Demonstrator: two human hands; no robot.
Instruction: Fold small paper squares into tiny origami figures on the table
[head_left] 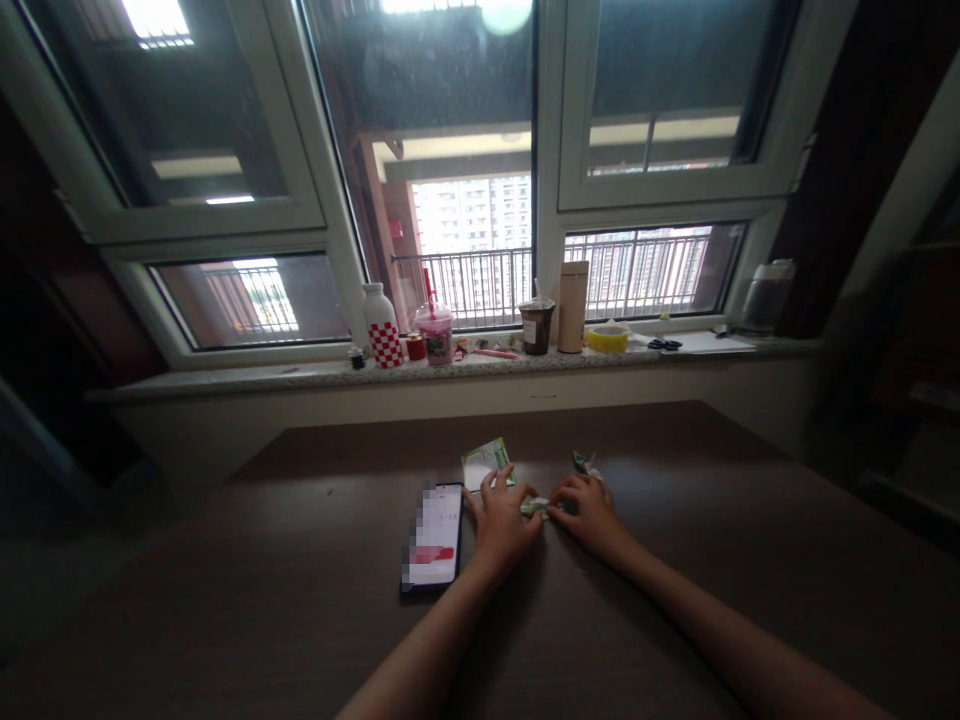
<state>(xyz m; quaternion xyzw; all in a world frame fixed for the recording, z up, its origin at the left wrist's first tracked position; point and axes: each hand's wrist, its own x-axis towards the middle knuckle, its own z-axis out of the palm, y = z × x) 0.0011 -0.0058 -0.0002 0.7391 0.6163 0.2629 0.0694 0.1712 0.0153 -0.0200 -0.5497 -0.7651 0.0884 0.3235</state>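
Note:
Both my hands rest on a dark brown table [675, 560], pinching a small green and white folded paper piece [535, 507] between them. My left hand [501, 518] holds its left end with fingers curled. My right hand [589, 512] grips the right end, fingers bent. A green and white paper sheet [484, 462] lies just beyond my left hand. A small colourful folded item [582, 462] lies just beyond my right hand. A phone [435, 536] with a lit screen lies flat to the left of my left hand.
Behind the table runs a stone windowsill [262, 375] with a red checked bottle [383, 327], a pink drink cup [436, 333], a dark cup [537, 326], a tan flask [573, 306], a yellow tape roll [607, 337], scissors [664, 344] and papers [709, 342].

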